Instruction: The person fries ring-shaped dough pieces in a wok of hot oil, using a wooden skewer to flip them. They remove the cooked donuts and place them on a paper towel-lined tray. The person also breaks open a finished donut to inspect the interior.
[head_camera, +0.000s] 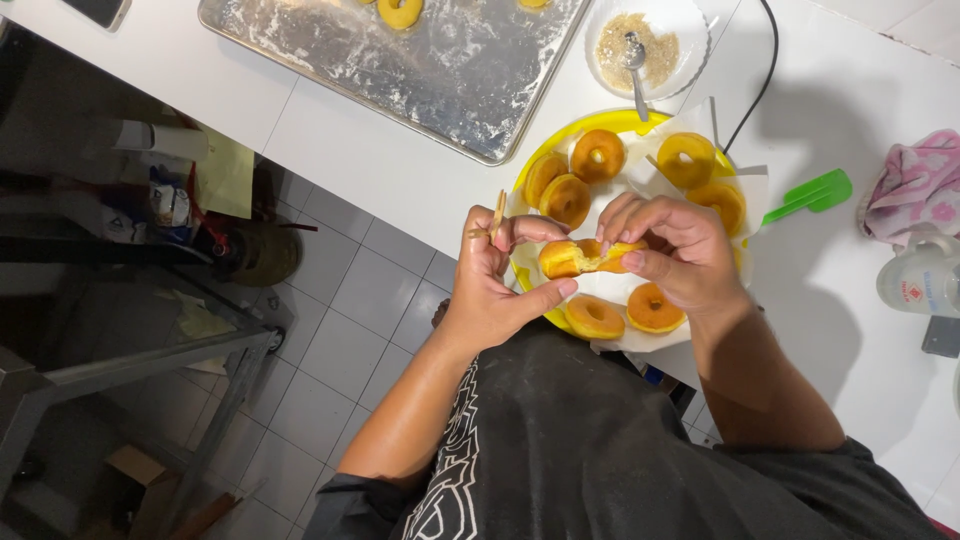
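Both my hands hold one fried golden doughnut over a yellow plate lined with white paper; the doughnut is split open between them. My left hand grips its left half and also pinches thin wooden sticks between the fingers. My right hand grips the right half. Several whole ring doughnuts lie on the plate, such as one at the back and one at the front.
A floured metal baking tray with raw dough rings sits at the back of the white counter. A white bowl of crumbs holds a spoon. A green spatula, pink cloth, bottle and black cable lie right.
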